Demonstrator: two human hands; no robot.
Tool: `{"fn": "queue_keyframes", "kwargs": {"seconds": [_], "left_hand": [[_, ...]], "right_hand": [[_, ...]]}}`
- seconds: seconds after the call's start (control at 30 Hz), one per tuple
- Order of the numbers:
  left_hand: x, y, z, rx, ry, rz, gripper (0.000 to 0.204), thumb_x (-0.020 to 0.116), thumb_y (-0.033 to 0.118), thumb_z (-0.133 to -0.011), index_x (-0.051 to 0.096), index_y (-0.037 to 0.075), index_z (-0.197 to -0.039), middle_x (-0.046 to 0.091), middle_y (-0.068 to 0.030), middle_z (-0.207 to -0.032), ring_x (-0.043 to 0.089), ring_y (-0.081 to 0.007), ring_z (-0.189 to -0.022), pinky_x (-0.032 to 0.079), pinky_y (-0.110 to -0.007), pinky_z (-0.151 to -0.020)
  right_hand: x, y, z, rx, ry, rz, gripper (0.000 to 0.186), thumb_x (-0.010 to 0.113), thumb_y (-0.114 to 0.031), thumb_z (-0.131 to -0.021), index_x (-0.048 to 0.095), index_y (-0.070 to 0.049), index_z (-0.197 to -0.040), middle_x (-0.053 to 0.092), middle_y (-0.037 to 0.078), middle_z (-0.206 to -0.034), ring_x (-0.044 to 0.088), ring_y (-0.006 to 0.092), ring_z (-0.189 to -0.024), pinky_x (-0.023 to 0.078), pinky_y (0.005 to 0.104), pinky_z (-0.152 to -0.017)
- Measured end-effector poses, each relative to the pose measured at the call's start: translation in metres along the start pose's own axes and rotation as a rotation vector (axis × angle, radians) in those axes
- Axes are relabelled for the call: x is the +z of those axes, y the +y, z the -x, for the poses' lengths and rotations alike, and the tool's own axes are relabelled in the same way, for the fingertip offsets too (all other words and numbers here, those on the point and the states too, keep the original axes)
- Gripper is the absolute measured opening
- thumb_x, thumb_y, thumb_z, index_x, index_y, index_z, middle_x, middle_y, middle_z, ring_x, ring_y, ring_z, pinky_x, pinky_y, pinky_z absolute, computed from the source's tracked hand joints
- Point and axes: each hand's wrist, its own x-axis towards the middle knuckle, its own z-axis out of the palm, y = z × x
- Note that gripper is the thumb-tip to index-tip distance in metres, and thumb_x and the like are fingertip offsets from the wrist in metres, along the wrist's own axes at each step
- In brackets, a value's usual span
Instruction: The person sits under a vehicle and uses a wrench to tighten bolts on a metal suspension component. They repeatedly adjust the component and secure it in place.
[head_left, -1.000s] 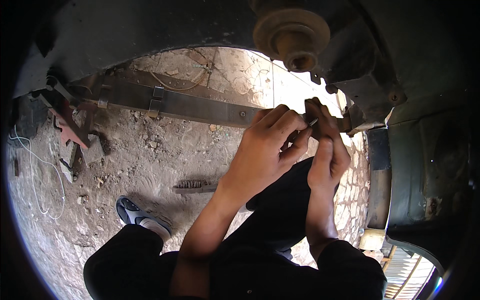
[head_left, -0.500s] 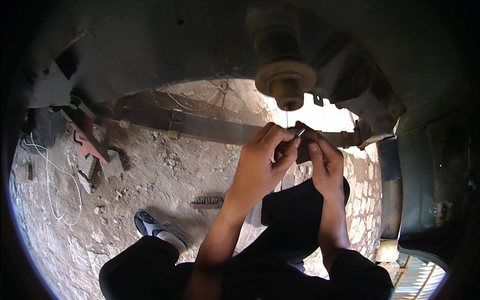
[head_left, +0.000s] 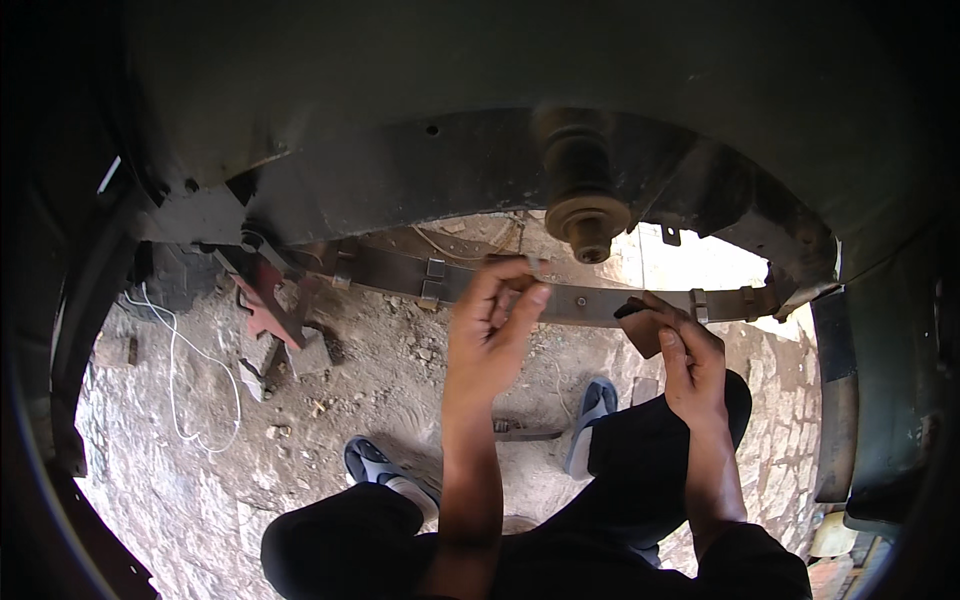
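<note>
My left hand is raised in front of the leaf spring, thumb and forefinger pinched together. Between their tips a small, pale metal piece shows, blurred by motion. To the right, my right hand grips a folded brown sheet, stiff and dark on one face, perhaps sandpaper. The two hands are apart. Just beyond the left fingertips hangs a rusty, round-flanged shaft end from the vehicle's underside; neither hand touches it.
Behind my hands a long leaf spring with metal clamps crosses the view. The dark vehicle frame curves overhead. On the left stand a red metal stand and stone blocks, near a white cable on the dirt floor.
My hands, which met at the small shiny metal piece, have parted. The left moved leftward with the piece; the right moved rightward with the brown sheet. The view has shifted, showing both feet.
</note>
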Motion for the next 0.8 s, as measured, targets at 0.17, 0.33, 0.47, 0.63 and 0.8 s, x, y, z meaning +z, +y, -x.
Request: {"fn": "queue_keyframes", "kwargs": {"seconds": [0.17, 0.33, 0.47, 0.63, 0.8], "left_hand": [[0.006, 0.036, -0.002, 0.11, 0.261, 0.044, 0.046, 0.066, 0.002, -0.09, 0.047, 0.0, -0.132, 0.059, -0.0044, -0.093, 0.053, -0.0056, -0.075, 0.046, -0.02, -0.068], [0.02, 0.068, -0.019, 0.44, 0.239, 0.048, 0.041, 0.064, 0.002, -0.091, 0.047, -0.001, -0.129, 0.06, -0.006, -0.092, 0.056, -0.0073, -0.074, 0.048, -0.02, -0.067], [0.031, 0.097, -0.043, 0.542, 0.272, -0.027, 0.029, 0.064, 0.005, -0.093, 0.052, -0.002, -0.119, 0.064, -0.0089, -0.093, 0.06, -0.0081, -0.075, 0.048, -0.02, -0.069], [0.016, 0.089, -0.041, 0.547, 0.379, -0.016, 0.024, 0.063, 0.009, -0.096, 0.055, -0.003, -0.115, 0.068, -0.0103, -0.094, 0.062, -0.0084, -0.079, 0.048, -0.02, -0.073], [0.0, 0.06, -0.026, 0.292, 0.111, 0.05, 0.021, 0.063, 0.011, -0.094, 0.057, -0.002, -0.11, 0.065, -0.0122, -0.097, 0.065, -0.0173, -0.089, 0.053, -0.026, -0.072]], "right_hand": [[-0.002, -0.002, 0.0, -0.111, -0.01, 0.003, 0.029, 0.052, 0.0, -0.095, 0.065, 0.001, -0.12, 0.07, 0.018, -0.114, 0.069, 0.0285, -0.104, 0.052, 0.0327, -0.089], [-0.005, 0.0, 0.001, -0.113, 0.023, -0.027, 0.028, 0.051, 0.0, -0.095, 0.065, 0.002, -0.12, 0.071, 0.017, -0.11, 0.07, 0.0255, -0.1, 0.052, 0.0318, -0.087], [0.001, 0.009, 0.009, 0.076, -0.024, -0.294, 0.028, 0.046, -0.009, -0.101, 0.062, 0.003, -0.12, 0.071, 0.018, -0.108, 0.07, 0.0221, -0.092, 0.054, 0.0308, -0.081], [0.096, 0.026, 0.038, 0.795, 0.389, -1.333, 0.04, 0.041, -0.03, -0.107, 0.052, -0.001, -0.132, 0.066, 0.012, -0.109, 0.065, 0.0187, -0.078, 0.054, 0.0308, -0.068], [0.212, 0.094, 0.007, 0.504, 0.192, -0.623, 0.029, 0.054, -0.018, -0.101, 0.056, -0.006, -0.126, 0.064, 0.008, -0.106, 0.065, 0.0204, -0.085, 0.052, 0.0331, -0.071]]}}
